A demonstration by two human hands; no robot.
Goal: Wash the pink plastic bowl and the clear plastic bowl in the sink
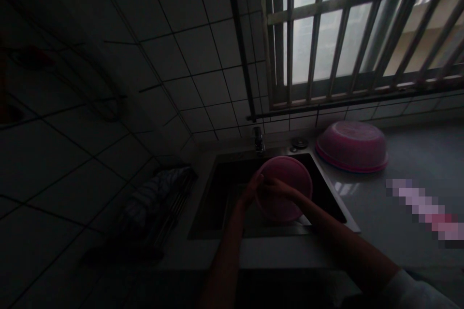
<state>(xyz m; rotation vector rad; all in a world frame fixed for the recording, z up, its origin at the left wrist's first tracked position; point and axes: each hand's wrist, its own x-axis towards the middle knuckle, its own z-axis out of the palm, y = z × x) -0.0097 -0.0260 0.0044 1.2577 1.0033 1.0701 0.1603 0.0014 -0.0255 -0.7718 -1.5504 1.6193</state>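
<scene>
Basin (290, 174) over the sink (217, 193), my left hand (253, 186) and right hand (280, 187) gripping it; other basin (351, 147) already upturned on table (406, 159).

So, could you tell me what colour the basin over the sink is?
The basin is pink; the head view shows it best.

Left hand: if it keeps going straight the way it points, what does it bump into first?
The pink bowl: the left hand already seems to touch its rim. Behind the bowl stands the tap, though depth is hard to judge in this dark.
</scene>
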